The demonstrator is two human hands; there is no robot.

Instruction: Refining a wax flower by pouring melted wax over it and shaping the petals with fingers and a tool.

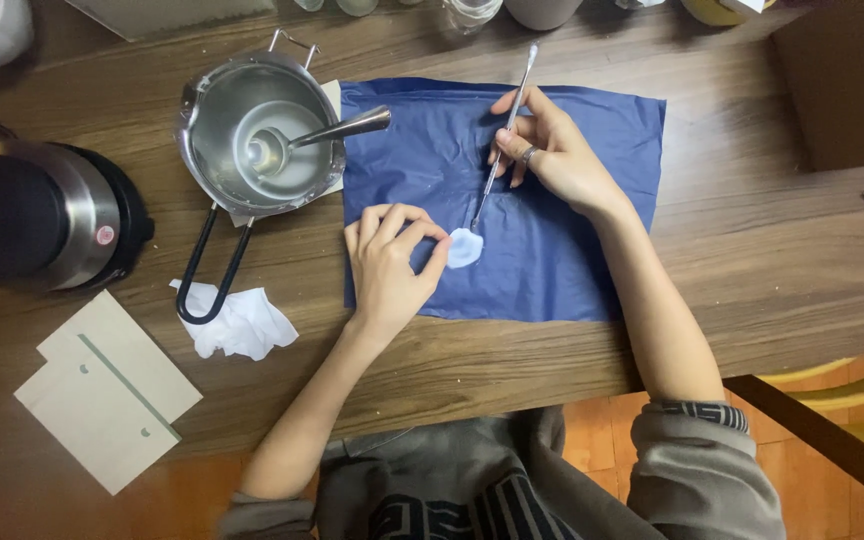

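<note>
Just right of the left hand [387, 262], whose fingertips pinch its edge, the small white disc [465, 248] lies mid-frame on the blue cloth [572, 250], while the right hand [552, 150] grips a thin metal tool [502, 150] slanting from upper right down to its tip at the disc.

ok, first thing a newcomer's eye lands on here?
Probably the blue cloth spread mid-table, where the right hand holds a thin metal tool with its tip at a small white disc, which the left hand steadies. Next, the steel pot with a spoon left of the cloth.
</note>
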